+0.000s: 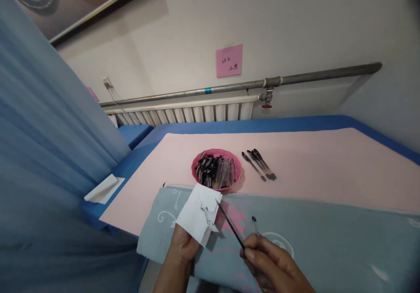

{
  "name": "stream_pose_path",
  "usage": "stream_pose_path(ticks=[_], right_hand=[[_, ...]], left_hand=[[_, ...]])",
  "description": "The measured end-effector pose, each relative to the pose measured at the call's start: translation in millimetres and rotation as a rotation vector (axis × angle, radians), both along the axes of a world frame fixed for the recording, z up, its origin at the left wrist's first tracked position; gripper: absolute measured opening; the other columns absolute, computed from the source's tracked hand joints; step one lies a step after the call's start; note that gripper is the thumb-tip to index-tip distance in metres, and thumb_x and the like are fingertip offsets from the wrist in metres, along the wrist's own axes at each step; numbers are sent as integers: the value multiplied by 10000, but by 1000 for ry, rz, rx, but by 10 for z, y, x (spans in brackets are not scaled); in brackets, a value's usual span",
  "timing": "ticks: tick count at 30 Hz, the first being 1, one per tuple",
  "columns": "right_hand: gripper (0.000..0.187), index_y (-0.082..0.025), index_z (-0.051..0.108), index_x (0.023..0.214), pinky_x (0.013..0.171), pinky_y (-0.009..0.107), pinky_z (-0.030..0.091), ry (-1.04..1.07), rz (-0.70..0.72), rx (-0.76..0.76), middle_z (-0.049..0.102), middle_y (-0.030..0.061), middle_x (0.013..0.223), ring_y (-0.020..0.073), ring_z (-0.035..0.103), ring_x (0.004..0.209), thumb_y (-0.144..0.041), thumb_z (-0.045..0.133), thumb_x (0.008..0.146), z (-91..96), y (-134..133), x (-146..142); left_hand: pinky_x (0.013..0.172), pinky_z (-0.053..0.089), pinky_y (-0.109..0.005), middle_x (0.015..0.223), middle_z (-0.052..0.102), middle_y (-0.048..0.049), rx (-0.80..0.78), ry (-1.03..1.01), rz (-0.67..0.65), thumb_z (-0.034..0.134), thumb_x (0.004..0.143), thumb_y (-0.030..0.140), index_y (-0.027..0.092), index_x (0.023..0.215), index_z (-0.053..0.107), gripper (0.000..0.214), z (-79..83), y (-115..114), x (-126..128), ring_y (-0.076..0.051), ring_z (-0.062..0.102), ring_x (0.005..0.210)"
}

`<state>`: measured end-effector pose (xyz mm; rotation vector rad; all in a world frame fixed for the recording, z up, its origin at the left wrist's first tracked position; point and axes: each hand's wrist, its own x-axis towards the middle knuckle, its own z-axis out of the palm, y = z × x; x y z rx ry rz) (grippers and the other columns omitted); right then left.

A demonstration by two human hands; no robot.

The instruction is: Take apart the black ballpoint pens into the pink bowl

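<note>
My left hand holds up a folded white paper from below, and its fingers are mostly behind the sheet. Dark scribbled marks show on the paper. Between the thumb and fingers of my right hand is a thin dark pen refill, its tip close to the paper's right edge. A clear pen barrel with a dark end sticks up just behind my right fingers; whether they hold it too is hard to see. Beyond the paper stands a pink basket full of pen parts, black caps and clear barrels.
Several assembled black pens lie right of the basket on the pink sheet. A blue-green patterned cloth covers the near side. Another folded white paper lies at the left edge, by a blue curtain. A radiator lines the wall.
</note>
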<state>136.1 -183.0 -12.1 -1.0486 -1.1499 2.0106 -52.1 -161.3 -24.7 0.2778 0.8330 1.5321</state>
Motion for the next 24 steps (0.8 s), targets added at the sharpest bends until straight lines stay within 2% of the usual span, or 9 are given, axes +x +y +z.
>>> stream_pose_path(ticks=[4,9,11,17,20,22,24], right_hand=[[305,-208,485,666,432,217,208,-125,38,150,357,-70,548,66,252,442,-488,561,763,-4,-11,-33],[239,-214,489,644,523,229,316,-242,102,303,410,-42,573,111,373,532,-406,517,783,31,-8,-88],[222,-216,491,644,560,236,340,-274,113,330,427,-36,593,127,408,572,-390,509,781,34,3,-102],[193,-215,481,659,580,241,347,-355,71,390,412,-40,598,130,406,581,-347,476,799,-36,46,-89],[195,-212,466,653,571,234,345,-362,104,441,418,-37,603,131,414,594,-324,467,812,-64,51,-81],[193,-211,477,660,563,230,348,-386,118,505,446,-34,604,132,429,592,-308,465,827,-83,39,-78],[183,-213,502,672,561,232,355,-460,94,635,506,-21,623,138,467,595,-282,471,838,-116,22,-71]], left_hand=[[732,529,-361,710,713,-61,-48,-1,30,742,635,301,192,929,699,317,29,-19,61,-223,650,692],[746,519,-395,782,722,-105,-15,53,-169,726,648,342,147,749,712,220,121,-55,222,-259,657,738],[692,520,-390,762,718,-107,-19,111,-195,720,651,314,137,727,709,192,174,-79,278,-263,657,713],[554,459,-272,699,680,-55,-27,212,-88,716,673,256,159,802,708,162,188,-204,213,-175,596,611],[516,403,-220,606,601,-10,14,217,-74,713,701,289,155,740,680,144,143,-253,139,-110,513,543],[477,357,-199,543,530,23,1,233,-68,733,687,315,146,685,638,195,112,-259,115,-78,443,490],[440,309,-188,493,468,49,-33,254,-52,757,655,344,147,625,580,267,82,-243,111,-62,387,451]])
